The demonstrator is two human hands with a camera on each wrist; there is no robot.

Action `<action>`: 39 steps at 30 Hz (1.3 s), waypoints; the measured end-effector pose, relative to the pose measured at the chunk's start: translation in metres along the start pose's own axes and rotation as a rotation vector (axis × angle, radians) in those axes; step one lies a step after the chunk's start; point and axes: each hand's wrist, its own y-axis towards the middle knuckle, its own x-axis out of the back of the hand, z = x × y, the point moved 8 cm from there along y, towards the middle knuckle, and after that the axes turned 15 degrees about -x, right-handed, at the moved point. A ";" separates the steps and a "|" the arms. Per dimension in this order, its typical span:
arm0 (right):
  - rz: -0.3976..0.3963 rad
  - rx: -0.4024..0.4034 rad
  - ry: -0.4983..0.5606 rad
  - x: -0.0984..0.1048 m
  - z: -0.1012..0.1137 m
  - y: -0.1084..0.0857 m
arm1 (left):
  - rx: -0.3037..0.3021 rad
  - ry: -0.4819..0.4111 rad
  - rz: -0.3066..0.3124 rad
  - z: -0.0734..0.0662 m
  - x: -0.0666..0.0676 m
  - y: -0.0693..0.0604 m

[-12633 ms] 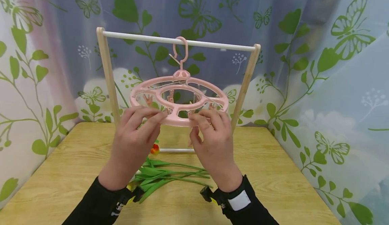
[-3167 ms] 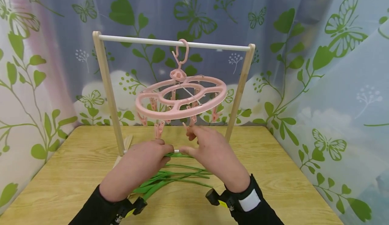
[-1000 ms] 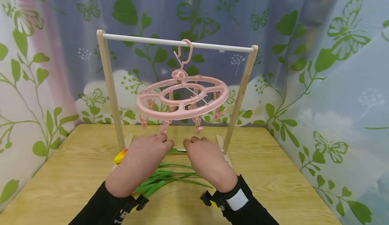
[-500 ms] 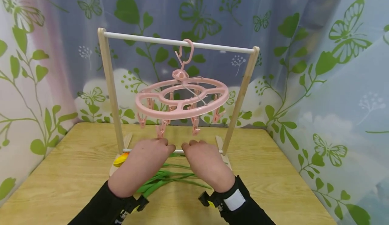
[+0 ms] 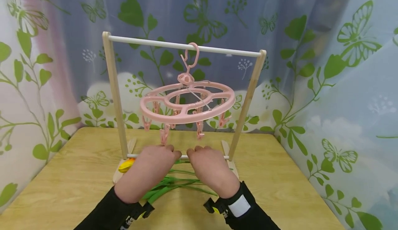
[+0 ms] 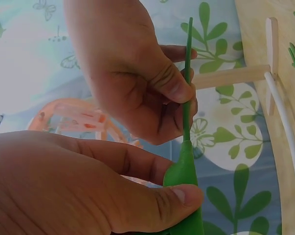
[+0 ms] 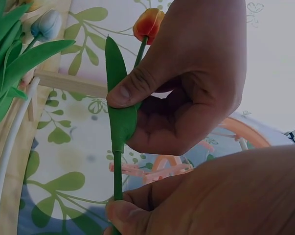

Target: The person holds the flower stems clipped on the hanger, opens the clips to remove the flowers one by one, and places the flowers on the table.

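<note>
My left hand pinches an artificial tulip at its green leaf, thumb on one side and fingers behind. The orange-yellow bloom sticks out left of that hand. My right hand pinches the thin bare stem of the same tulip between thumb and fingers, a short way from the left. Both hands are side by side below a pink round clip hanger, apart from it. A pink clip hangs just above the left hand; another clip hangs above the right.
The hanger hooks over the white top bar of a wooden rack on the table. More tulips with green stems lie in front of the rack, partly under my arms. A pale blue bloom is among them.
Earliest, both hands were at the hanger's front rim; later they came down to the tulip, the right thumb and fingers spread. Now both pinch it. Over the last second they have barely moved.
</note>
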 end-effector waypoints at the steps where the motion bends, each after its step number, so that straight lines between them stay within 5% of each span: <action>1: 0.007 -0.001 0.000 -0.002 0.000 0.000 | -0.002 -0.014 0.015 -0.001 -0.002 0.001; 26: 0.037 0.017 0.006 -0.006 0.002 0.000 | 0.002 -0.096 0.076 -0.001 -0.016 0.000; 34: 0.069 0.010 0.041 -0.013 0.001 -0.001 | 0.013 -0.195 0.083 -0.002 -0.019 -0.003; 39: 0.070 -0.027 0.073 -0.012 -0.001 0.003 | 0.000 -0.164 0.066 0.002 -0.018 -0.004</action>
